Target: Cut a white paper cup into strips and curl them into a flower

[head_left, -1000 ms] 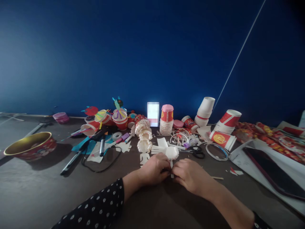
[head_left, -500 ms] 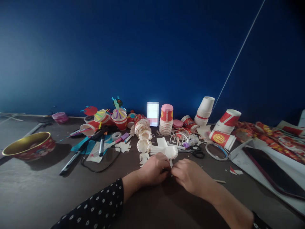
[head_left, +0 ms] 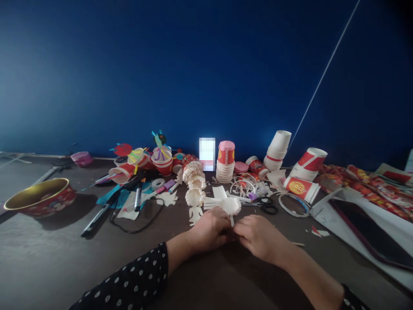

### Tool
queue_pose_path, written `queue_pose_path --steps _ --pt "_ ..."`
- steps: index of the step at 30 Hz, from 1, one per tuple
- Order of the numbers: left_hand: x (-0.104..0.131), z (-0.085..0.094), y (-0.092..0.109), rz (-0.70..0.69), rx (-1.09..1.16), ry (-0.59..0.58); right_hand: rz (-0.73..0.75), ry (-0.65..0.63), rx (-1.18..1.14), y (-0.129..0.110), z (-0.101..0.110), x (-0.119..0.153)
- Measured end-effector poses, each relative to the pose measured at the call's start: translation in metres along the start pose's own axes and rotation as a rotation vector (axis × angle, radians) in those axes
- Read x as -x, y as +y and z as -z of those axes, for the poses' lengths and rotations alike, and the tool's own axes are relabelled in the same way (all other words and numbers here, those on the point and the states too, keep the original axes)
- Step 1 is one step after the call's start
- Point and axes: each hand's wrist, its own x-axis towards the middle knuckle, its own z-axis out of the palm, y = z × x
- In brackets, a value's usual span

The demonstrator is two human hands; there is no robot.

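Note:
My left hand [head_left: 213, 229] and my right hand [head_left: 258, 237] meet at the middle of the dark table, fingertips nearly touching. Both have their fingers curled and pinched; what lies between them is too small and hidden to name. Just beyond them rests a white cut paper cup piece [head_left: 232, 206], with a narrow strip pointing down between my hands. To its left stands a curved row of white cut cup pieces [head_left: 195, 197], with a flat white figure-like cutout [head_left: 195, 215] at its near end.
Black scissors [head_left: 268, 206] and a white tape ring [head_left: 293, 205] lie right of centre. Stacked cups [head_left: 225, 171] stand at the back. On the right, a phone [head_left: 371, 232] rests on a white box lid. A gold-lined bowl [head_left: 41, 204] and markers [head_left: 97, 219] are on the left.
Both hands have shifted very slightly, my right hand a little to the right. The fingers of both remain pinched, and the paper pieces look unmoved.

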Motion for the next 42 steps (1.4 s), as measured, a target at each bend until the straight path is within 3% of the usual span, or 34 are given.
queue_pose_path --steps 13,24,42 --pt "-0.002 0.003 0.007 0.046 0.031 -0.029 -0.119 0.028 -0.081 0.001 0.0 0.001" --pt "-0.001 -0.003 0.007 0.135 0.128 0.041 -0.215 0.013 -0.169 -0.006 0.003 0.002" --pt "-0.001 -0.005 0.013 0.24 0.061 0.004 -0.363 0.049 -0.189 -0.015 -0.002 -0.002"
